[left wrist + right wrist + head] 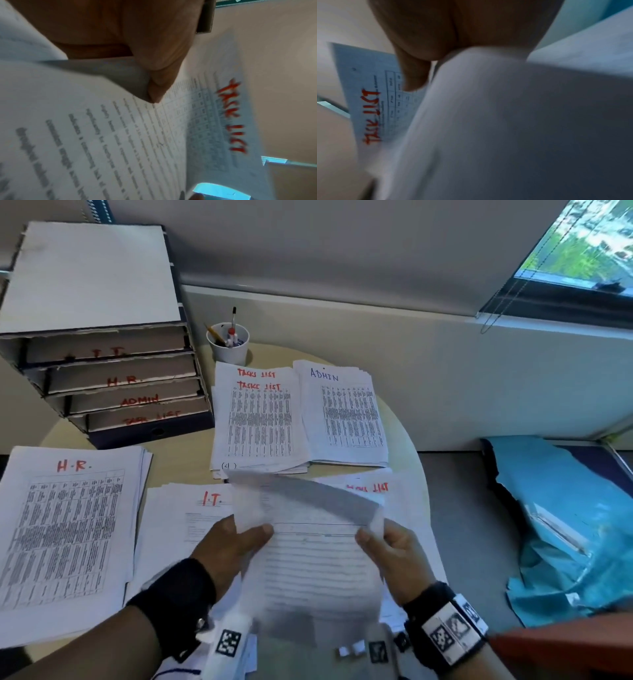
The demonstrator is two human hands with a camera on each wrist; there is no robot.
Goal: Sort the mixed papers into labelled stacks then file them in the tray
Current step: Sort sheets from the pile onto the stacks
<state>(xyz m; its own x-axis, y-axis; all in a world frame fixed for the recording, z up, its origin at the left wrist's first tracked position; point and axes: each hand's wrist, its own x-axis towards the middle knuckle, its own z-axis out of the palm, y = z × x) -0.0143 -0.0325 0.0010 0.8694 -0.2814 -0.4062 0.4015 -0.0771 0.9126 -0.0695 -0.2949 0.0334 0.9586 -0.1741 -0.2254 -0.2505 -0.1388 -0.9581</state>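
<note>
Sorting underway | both hands (233, 546) (394, 556) pinching printed sheet (315, 563) | four labelled stacks (65, 525) formed | tray (113, 385) filing pending

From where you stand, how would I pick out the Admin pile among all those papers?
Start at the grey tiered filing tray at the back left of the round table, then find the white pen cup beside it. Two piles lie side by side in front of the cup; the Admin stack is the right one. Its heading alone is blue; the others are red.
</note>
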